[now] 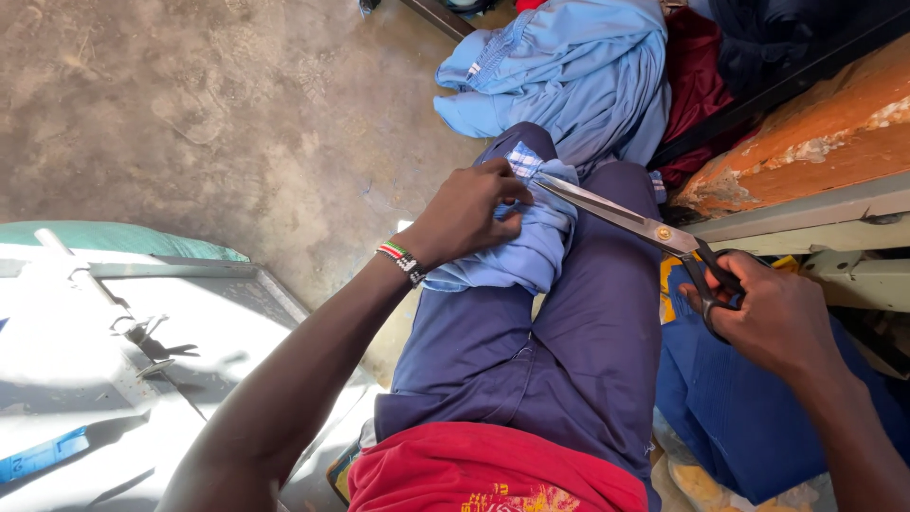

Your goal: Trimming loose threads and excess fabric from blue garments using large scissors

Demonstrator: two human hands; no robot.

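Note:
My left hand (464, 216) grips a bunched light blue cloth (521, 248) with a checked patch, resting on my left knee over dark blue trousers (531, 351). A beaded band sits on that wrist. My right hand (773, 318) holds large metal scissors (630, 220) by their black handles. The blades point left and their tips meet the cloth right beside my left fingers.
A pile of light blue garments (569, 71) and a dark red one (697, 76) lie on the concrete floor ahead. An orange-brown wall ledge (815, 133) runs on the right. A sunlit metal surface (123, 360) sits at lower left. Blue fabric (739, 417) lies under my right arm.

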